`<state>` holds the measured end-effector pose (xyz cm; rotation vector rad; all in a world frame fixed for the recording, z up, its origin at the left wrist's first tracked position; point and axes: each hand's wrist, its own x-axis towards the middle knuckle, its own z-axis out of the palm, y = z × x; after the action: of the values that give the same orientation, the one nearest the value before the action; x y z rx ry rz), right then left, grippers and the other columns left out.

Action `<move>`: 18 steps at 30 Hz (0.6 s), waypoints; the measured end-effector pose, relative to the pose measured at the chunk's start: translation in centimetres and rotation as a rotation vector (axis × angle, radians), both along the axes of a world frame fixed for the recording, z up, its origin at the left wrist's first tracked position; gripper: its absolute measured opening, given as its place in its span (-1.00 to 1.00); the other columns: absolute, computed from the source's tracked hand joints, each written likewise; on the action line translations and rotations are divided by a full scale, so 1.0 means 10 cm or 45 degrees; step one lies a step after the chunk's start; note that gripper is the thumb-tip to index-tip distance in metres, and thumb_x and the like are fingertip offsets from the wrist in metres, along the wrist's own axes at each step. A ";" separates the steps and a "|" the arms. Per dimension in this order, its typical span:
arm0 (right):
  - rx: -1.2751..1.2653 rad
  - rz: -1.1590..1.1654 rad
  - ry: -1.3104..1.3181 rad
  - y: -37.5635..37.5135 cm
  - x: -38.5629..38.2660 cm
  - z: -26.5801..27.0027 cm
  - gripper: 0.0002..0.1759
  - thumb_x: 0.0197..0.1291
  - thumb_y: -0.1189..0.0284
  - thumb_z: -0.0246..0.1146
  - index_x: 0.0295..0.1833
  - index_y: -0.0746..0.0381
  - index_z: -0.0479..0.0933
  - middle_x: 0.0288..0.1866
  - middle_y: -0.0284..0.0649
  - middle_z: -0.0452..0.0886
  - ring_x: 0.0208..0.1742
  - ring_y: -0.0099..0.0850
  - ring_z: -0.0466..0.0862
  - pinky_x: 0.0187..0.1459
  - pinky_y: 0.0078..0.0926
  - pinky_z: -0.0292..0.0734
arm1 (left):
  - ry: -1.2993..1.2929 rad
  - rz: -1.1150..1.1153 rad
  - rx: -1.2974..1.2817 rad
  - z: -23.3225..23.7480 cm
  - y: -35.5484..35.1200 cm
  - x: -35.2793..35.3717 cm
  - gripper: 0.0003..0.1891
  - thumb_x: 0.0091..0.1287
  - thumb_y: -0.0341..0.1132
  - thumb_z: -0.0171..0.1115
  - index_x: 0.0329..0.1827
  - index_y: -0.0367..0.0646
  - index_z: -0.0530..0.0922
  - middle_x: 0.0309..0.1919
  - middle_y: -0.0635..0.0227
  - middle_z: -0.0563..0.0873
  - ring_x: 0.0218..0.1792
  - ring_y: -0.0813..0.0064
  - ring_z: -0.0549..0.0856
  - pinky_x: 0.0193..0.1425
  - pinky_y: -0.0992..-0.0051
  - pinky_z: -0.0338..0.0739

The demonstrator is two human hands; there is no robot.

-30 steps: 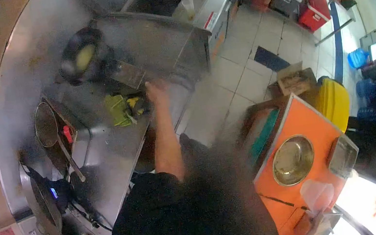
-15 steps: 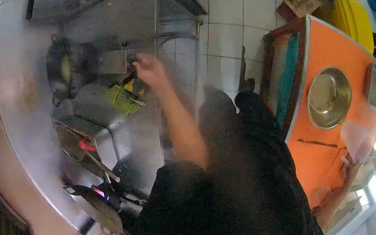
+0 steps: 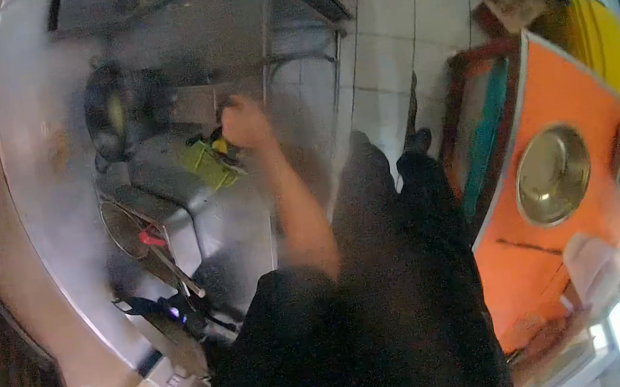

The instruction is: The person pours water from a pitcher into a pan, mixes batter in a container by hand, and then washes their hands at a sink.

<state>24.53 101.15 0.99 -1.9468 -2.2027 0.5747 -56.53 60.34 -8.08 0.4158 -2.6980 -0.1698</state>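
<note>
1. Reaching across the steel tabletop (image 3: 249,219), the left hand (image 3: 246,122) sits at its far edge, just beside a small yellow item (image 3: 218,145) and a green cloth (image 3: 208,165).
2. The yellow item lies just to the hand's left and a little nearer the person, with the green cloth beyond it. The left hand is far nearer to both than the right.
3. The left hand's fingers look curled, but motion blur hides whether they grip anything.
4. A dark wok (image 3: 108,120) stands farther left, well apart from the hand, with a strainer (image 3: 125,227) nearer the person.
5. The right hand (image 3: 571,306) seems to lie low by the orange table (image 3: 554,98), near a white bag (image 3: 593,266). I cannot tell whether it is open or closed.
6. The yellow item's shape and long axis are too smeared to read.
</note>
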 end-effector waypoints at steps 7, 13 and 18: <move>0.103 -0.023 0.249 0.23 -1.16 0.73 -0.65 0.24 0.48 0.21 0.11 0.37 0.43 -0.22 -0.20 0.55 -0.30 -0.40 0.48 -0.30 -0.49 0.43 | -0.174 0.117 1.337 0.10 -0.03 -0.06 -0.59 0.35 -0.14 0.08 -0.43 -0.36 0.61 -0.47 0.00 0.69 -0.40 -0.03 0.68 -0.31 0.10 0.54; 0.102 0.251 0.555 0.52 -3.05 1.30 -0.69 0.30 0.47 0.16 0.10 0.38 0.45 -0.22 -0.18 0.55 -0.21 -0.39 0.52 -0.21 -0.47 0.47 | 0.151 -0.256 0.233 -0.78 -0.25 -0.07 -0.78 0.43 -0.26 0.07 -0.17 -0.28 0.48 -0.42 0.17 0.62 -0.41 0.25 0.63 -0.39 0.29 0.49; 0.314 0.750 0.300 0.62 -4.88 1.51 -0.66 0.33 0.37 0.09 0.06 0.41 0.53 -0.01 -0.10 0.60 0.02 -0.29 0.58 0.02 -0.34 0.51 | 0.407 0.235 2.404 -0.48 -0.07 -0.05 -0.73 0.48 -0.18 0.03 -0.34 -0.15 0.49 -0.55 0.43 0.53 -0.59 0.52 0.54 -0.50 0.48 0.39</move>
<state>-24.30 107.38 16.12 -1.0421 -2.5289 0.5317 -57.00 59.66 -12.85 0.9152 -1.3472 -2.3712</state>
